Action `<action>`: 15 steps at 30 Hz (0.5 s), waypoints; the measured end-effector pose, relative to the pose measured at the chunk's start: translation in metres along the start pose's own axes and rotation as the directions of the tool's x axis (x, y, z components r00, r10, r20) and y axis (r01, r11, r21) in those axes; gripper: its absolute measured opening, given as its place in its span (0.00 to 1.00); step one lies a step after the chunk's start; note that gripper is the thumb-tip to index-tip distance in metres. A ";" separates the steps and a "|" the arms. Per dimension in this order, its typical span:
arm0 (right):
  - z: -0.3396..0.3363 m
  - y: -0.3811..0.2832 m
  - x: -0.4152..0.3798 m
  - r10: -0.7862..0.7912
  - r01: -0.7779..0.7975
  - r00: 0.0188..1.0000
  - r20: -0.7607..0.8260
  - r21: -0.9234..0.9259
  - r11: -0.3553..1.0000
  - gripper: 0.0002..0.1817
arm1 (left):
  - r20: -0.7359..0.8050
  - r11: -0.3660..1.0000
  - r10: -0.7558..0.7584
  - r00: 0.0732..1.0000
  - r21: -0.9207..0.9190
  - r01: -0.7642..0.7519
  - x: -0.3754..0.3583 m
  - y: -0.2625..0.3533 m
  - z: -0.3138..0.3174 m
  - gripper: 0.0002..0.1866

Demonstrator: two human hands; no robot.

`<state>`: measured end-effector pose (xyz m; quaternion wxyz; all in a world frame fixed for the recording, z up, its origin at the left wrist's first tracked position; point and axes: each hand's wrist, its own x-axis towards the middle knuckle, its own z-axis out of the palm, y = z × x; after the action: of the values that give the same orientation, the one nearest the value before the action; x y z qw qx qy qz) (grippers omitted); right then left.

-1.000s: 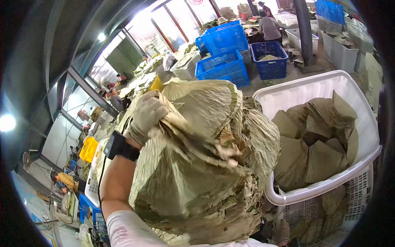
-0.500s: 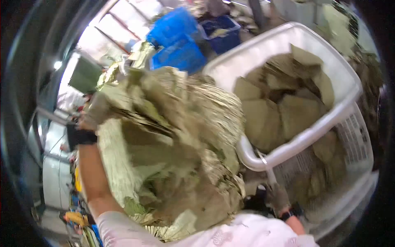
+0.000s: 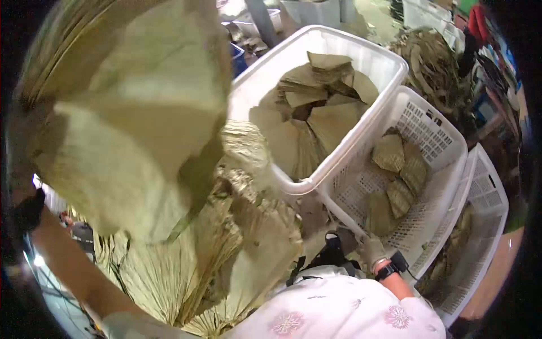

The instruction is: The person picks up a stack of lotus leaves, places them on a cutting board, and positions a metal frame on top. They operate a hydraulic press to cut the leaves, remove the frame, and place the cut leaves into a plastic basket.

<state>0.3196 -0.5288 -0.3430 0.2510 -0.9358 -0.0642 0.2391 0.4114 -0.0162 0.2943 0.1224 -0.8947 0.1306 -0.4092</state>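
At the far left edge, my left hand (image 3: 23, 189) is dark and partly hidden by the large dried leaf (image 3: 141, 130) it holds up, which is blurred and close to the camera. Below that leaf lies a pile of pleated, dry greenish-brown leaves (image 3: 169, 271). My right hand (image 3: 371, 251), gloved and with a black watch at the wrist, is closed on the near corner of a white slotted basket (image 3: 432, 127). That basket contains a few folded leaf pieces (image 3: 398, 186).
A white tub (image 3: 389, 65) with fanned brown leaves (image 3: 305, 118) stands ahead, beside the slotted basket. Another white basket (image 3: 491, 198) is at the right. A heap of dark leaves (image 3: 426, 62) lies behind, with more bins at the back.
The view has turned to the right. My left hand and the leaf have come up and closer to the camera, covering the upper left. My right hand remains at the basket's corner.
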 end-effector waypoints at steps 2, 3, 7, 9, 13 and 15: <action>0.008 -0.003 -0.014 0.034 -0.034 0.999 -0.006 0.042 0.999 0.31 | 0.063 0.924 0.097 0.993 0.364 -0.114 0.020 0.034 -0.021 0.25; 0.014 0.002 -0.021 0.061 -0.058 0.998 -0.025 0.099 0.993 0.31 | 0.052 0.917 0.082 0.995 0.386 -0.096 0.024 0.028 -0.023 0.25; 0.025 0.014 -0.036 -0.009 0.028 0.989 -0.149 0.124 0.992 0.29 | -0.274 0.965 0.155 0.949 -0.163 -0.204 0.042 0.069 -0.022 0.22; -0.001 -0.008 -0.042 -0.031 0.086 0.983 -0.179 0.307 0.948 0.25 | -0.391 0.965 0.227 0.892 -0.036 -0.261 0.058 0.112 -0.025 0.15; -0.052 -0.046 -0.066 0.006 0.089 0.972 -0.235 0.390 0.917 0.25 | -0.474 0.919 0.076 0.877 -0.307 -0.246 0.087 0.141 -0.036 0.14; -0.093 -0.077 -0.079 -0.080 0.209 0.956 -0.282 0.465 0.860 0.24 | -0.427 0.618 -0.032 0.904 -0.719 -0.318 0.098 0.169 -0.030 0.13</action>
<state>0.2945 -0.5220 -0.2014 0.5033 -0.8566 -0.0397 0.1068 0.4275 -0.2104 0.3269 -0.2701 -0.7422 0.3883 -0.4747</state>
